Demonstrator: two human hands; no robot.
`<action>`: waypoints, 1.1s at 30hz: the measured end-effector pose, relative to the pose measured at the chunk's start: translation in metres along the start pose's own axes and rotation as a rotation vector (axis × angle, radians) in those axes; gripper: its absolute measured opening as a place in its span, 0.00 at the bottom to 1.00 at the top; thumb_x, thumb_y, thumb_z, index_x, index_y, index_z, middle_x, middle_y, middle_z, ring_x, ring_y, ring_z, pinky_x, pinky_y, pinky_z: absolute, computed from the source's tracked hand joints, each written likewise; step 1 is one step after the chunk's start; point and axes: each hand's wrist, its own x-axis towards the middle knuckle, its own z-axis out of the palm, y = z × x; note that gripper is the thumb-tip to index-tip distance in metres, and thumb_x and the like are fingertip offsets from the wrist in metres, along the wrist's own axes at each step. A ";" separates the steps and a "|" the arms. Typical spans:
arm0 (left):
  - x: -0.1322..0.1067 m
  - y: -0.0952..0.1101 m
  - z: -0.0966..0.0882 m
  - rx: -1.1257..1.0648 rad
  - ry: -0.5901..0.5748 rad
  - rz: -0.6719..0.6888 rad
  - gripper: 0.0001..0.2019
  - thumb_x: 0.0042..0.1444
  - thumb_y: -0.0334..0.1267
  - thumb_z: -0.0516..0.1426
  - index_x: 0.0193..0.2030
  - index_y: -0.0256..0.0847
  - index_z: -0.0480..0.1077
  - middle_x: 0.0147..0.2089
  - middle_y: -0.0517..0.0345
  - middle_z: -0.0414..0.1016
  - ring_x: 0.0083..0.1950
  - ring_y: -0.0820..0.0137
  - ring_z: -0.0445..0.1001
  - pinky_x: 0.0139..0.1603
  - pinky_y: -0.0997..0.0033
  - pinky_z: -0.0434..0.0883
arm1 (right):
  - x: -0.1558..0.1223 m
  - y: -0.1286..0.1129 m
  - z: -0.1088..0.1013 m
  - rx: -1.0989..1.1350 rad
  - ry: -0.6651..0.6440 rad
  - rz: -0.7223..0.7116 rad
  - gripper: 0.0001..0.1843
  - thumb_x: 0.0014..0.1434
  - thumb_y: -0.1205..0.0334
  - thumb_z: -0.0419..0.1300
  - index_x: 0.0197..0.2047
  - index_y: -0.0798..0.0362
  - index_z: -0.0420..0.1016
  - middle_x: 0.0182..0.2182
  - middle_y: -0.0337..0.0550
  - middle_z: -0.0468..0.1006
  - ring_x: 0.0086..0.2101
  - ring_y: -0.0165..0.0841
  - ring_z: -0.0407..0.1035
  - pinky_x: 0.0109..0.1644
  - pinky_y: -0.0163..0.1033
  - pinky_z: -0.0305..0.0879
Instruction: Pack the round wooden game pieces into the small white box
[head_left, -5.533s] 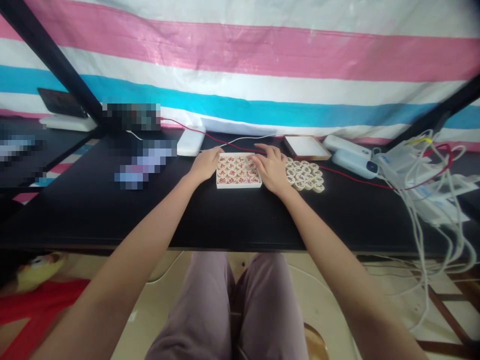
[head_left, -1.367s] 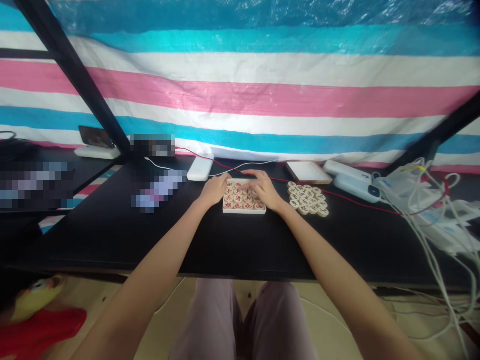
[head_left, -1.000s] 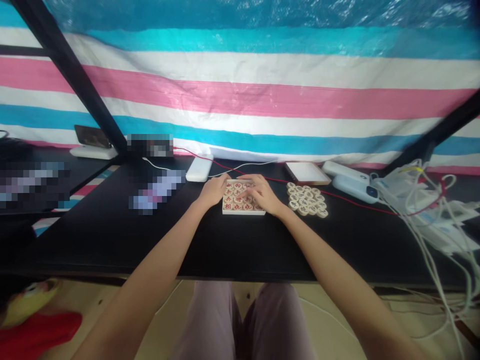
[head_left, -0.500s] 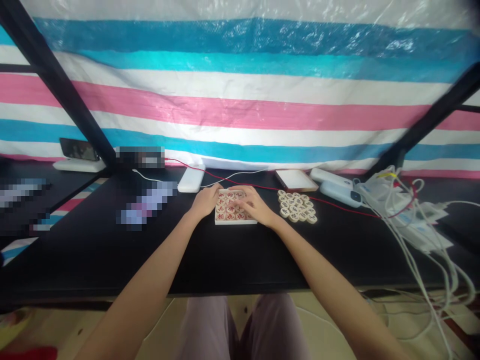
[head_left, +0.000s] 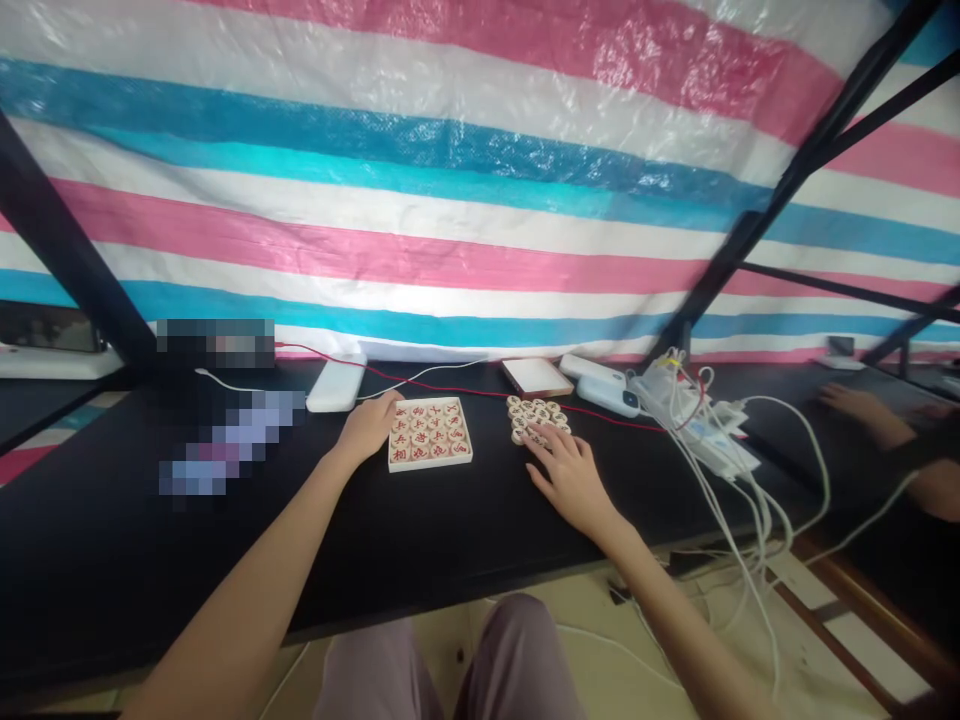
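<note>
A shallow white box (head_left: 431,463) holds rows of round xiangqi pieces (head_left: 421,437) with red characters facing up. My left hand (head_left: 369,424) is closed against the box's left side, its fingers at the upper left corner. To the right lies a cluster of loose xiangqi pieces (head_left: 529,409) with dark characters, set close together on the black table (head_left: 420,540). Over the near right part of this cluster is my right hand (head_left: 574,475), palm down with fingers spread. It covers some of the pieces and grips none that I can see.
Behind the loose pieces lies a box lid (head_left: 537,377). White devices (head_left: 606,388) and a tangle of white cables (head_left: 701,420) lie further right. A white power bank-like block (head_left: 336,384) is at the back left, and a red cable (head_left: 450,388) crosses behind. Another person's arm (head_left: 874,415) shows at far right.
My right hand has left the boxed red pieces and moved right onto the loose dark ones. My left hand stays at the box's left side. The view has turned to the right.
</note>
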 end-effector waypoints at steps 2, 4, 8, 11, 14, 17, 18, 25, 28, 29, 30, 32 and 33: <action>0.000 0.000 0.000 0.000 -0.001 -0.003 0.17 0.61 0.39 0.39 0.47 0.44 0.66 0.41 0.54 0.75 0.43 0.61 0.72 0.40 0.67 0.63 | -0.006 -0.005 -0.002 -0.006 -0.012 -0.007 0.18 0.61 0.60 0.49 0.53 0.46 0.68 0.57 0.43 0.63 0.56 0.39 0.55 0.53 0.46 0.51; -0.001 0.000 0.000 -0.008 0.002 -0.002 0.17 0.61 0.39 0.39 0.47 0.43 0.66 0.41 0.53 0.75 0.44 0.61 0.72 0.40 0.67 0.63 | -0.006 -0.010 -0.005 0.000 -0.010 -0.022 0.17 0.61 0.60 0.49 0.52 0.45 0.68 0.57 0.42 0.63 0.56 0.39 0.54 0.54 0.46 0.51; -0.002 0.000 -0.001 -0.013 0.005 -0.002 0.17 0.61 0.40 0.39 0.47 0.44 0.66 0.43 0.54 0.74 0.44 0.61 0.72 0.40 0.67 0.63 | 0.006 -0.013 -0.001 -0.009 0.041 0.001 0.25 0.61 0.60 0.48 0.62 0.48 0.56 0.58 0.47 0.61 0.56 0.39 0.54 0.55 0.47 0.50; -0.002 0.000 -0.001 -0.005 0.005 -0.001 0.17 0.61 0.40 0.39 0.47 0.43 0.66 0.42 0.53 0.74 0.43 0.61 0.72 0.40 0.67 0.63 | 0.018 -0.010 0.007 -0.017 0.044 0.011 0.25 0.60 0.60 0.48 0.61 0.49 0.56 0.58 0.48 0.62 0.57 0.40 0.54 0.55 0.48 0.50; -0.002 0.001 -0.002 -0.007 0.002 0.006 0.17 0.61 0.40 0.39 0.47 0.43 0.66 0.42 0.52 0.74 0.43 0.61 0.72 0.40 0.67 0.63 | 0.023 -0.009 0.011 0.011 0.034 -0.018 0.19 0.60 0.60 0.49 0.54 0.48 0.65 0.57 0.46 0.63 0.57 0.41 0.53 0.56 0.50 0.49; -0.002 0.002 -0.002 -0.024 -0.002 0.002 0.17 0.61 0.39 0.39 0.47 0.43 0.66 0.42 0.52 0.74 0.43 0.61 0.72 0.40 0.67 0.63 | 0.023 -0.011 0.008 0.069 0.021 -0.092 0.13 0.61 0.60 0.49 0.45 0.47 0.71 0.55 0.43 0.66 0.57 0.39 0.54 0.57 0.50 0.47; -0.002 0.002 -0.002 -0.027 0.000 0.002 0.17 0.61 0.39 0.39 0.47 0.43 0.66 0.42 0.52 0.74 0.43 0.60 0.72 0.40 0.67 0.63 | 0.023 -0.012 0.006 0.082 0.022 -0.112 0.12 0.61 0.61 0.48 0.44 0.46 0.71 0.54 0.42 0.67 0.56 0.39 0.56 0.57 0.50 0.47; -0.002 0.000 -0.001 -0.011 0.000 0.008 0.17 0.61 0.39 0.39 0.46 0.43 0.67 0.40 0.52 0.75 0.40 0.61 0.72 0.39 0.67 0.63 | 0.062 -0.012 0.011 -0.010 0.060 -0.030 0.19 0.59 0.62 0.52 0.55 0.47 0.65 0.57 0.48 0.63 0.53 0.43 0.57 0.51 0.50 0.52; -0.002 0.000 -0.001 -0.025 0.009 0.006 0.17 0.61 0.39 0.40 0.46 0.43 0.67 0.40 0.52 0.75 0.40 0.61 0.72 0.40 0.67 0.63 | 0.081 -0.007 0.021 -0.050 -0.028 -0.063 0.15 0.58 0.61 0.55 0.49 0.47 0.70 0.55 0.48 0.65 0.51 0.44 0.58 0.48 0.51 0.53; -0.002 0.001 -0.002 -0.033 0.018 0.007 0.17 0.61 0.39 0.40 0.46 0.43 0.67 0.40 0.51 0.75 0.41 0.61 0.72 0.40 0.67 0.63 | 0.084 -0.005 0.023 -0.051 -0.049 -0.079 0.14 0.58 0.62 0.55 0.48 0.48 0.71 0.54 0.47 0.67 0.51 0.44 0.58 0.48 0.51 0.53; -0.002 0.001 -0.002 -0.043 0.026 0.009 0.17 0.61 0.39 0.40 0.46 0.42 0.67 0.40 0.51 0.75 0.42 0.61 0.72 0.41 0.67 0.63 | 0.086 -0.005 0.025 -0.044 -0.057 -0.093 0.13 0.58 0.62 0.55 0.46 0.48 0.72 0.53 0.47 0.68 0.51 0.44 0.58 0.48 0.51 0.53; -0.003 0.002 -0.002 -0.069 0.041 0.005 0.17 0.61 0.39 0.40 0.45 0.42 0.67 0.40 0.52 0.75 0.42 0.62 0.72 0.41 0.68 0.63 | 0.086 -0.005 0.026 -0.011 -0.048 -0.105 0.10 0.59 0.63 0.54 0.43 0.49 0.73 0.52 0.46 0.70 0.52 0.43 0.58 0.50 0.51 0.50; -0.003 0.002 -0.002 -0.088 0.046 0.001 0.17 0.61 0.39 0.40 0.45 0.42 0.67 0.40 0.53 0.75 0.43 0.62 0.71 0.41 0.68 0.63 | 0.086 -0.005 0.026 0.015 -0.044 -0.109 0.09 0.59 0.62 0.54 0.41 0.49 0.73 0.49 0.45 0.72 0.52 0.42 0.59 0.52 0.51 0.48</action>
